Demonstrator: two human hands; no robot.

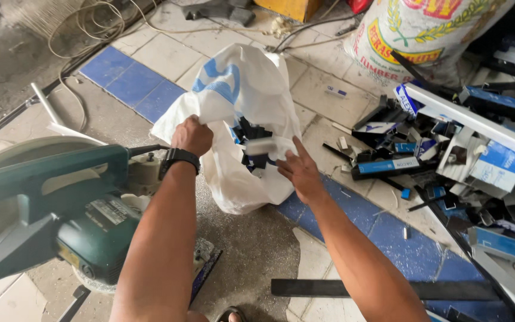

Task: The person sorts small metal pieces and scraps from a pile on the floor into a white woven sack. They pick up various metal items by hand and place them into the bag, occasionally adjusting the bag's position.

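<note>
A white woven sack (242, 89) with blue print stands on the floor in the middle, its mouth open and dark offcuts showing inside. My left hand (192, 136), with a black watch on the wrist, grips the sack's rim on the left and holds it open. Over the sack's mouth my right hand (298, 170) has its fingers spread. A small pale offcut (260, 146) is blurred in the air just left of those fingers, above the dark pieces in the sack.
A green mitre saw (49, 203) stands at lower left. A heap of black and white profile offcuts (460, 155) with blue labels fills the right. A large printed sack (424, 33) stands at top right. A dark bar (382, 289) lies on the blue and pale floor tiles (123, 80).
</note>
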